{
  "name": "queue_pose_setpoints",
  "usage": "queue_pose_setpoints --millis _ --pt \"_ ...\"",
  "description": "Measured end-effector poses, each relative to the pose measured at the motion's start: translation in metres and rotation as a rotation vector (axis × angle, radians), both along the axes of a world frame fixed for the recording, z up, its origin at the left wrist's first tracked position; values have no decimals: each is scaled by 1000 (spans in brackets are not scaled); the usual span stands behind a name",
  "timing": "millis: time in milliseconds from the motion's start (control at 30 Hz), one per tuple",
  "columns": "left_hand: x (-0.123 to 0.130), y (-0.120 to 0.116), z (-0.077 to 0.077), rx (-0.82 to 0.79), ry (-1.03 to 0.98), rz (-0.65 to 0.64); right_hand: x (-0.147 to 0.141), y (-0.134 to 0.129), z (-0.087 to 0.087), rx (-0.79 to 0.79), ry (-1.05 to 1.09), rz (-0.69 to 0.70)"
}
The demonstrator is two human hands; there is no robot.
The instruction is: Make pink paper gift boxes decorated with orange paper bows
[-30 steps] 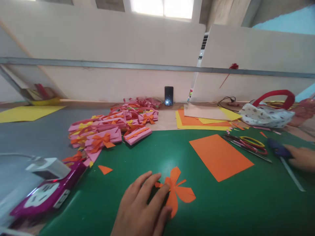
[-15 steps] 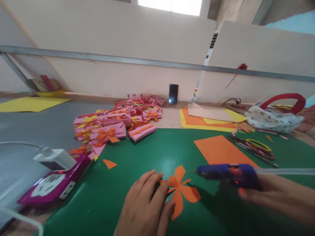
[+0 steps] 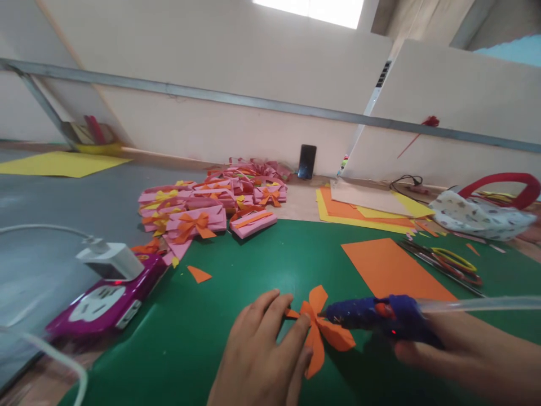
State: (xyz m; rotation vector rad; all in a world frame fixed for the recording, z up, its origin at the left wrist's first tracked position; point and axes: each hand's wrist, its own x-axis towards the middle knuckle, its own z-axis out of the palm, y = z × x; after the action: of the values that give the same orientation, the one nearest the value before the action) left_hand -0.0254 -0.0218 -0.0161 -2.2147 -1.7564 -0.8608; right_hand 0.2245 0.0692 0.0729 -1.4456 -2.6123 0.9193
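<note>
On the green mat lies an orange paper bow with several petal-like ends. My left hand holds it down, index finger pressed near its centre and thumb at its lower edge; the hand hides its left part. My right hand is closed around a dark blue glue gun with a small red light. A clear glue stick sticks out of its back end. The gun's nozzle points left, at the middle of the bow; whether it touches the paper I cannot tell.
Pink paper boxes with bows are piled at the back left. A purple power strip holds a white charger. Orange paper and scissors lie right. Behind stand a phone and a red-handled basket.
My right hand has brought the glue gun left and down, from beside the bow to its centre. The left hand keeps its hold on the bow. The view has shifted slightly.
</note>
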Motion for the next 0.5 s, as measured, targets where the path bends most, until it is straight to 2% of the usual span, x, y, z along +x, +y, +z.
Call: queue_pose_setpoints --millis 67,100,233,500 --pt "-1 0 1 -16 31 -5 -3 0 3 -149 -17 64" --pt "-1 0 1 -22 53 -12 -5 0 4 -166 -12 66" --pt "-2 1 2 -51 120 -22 -11 -2 8 -161 -9 44" --pt "-2 3 5 -101 115 -34 -17 -1 11 -216 -37 72"
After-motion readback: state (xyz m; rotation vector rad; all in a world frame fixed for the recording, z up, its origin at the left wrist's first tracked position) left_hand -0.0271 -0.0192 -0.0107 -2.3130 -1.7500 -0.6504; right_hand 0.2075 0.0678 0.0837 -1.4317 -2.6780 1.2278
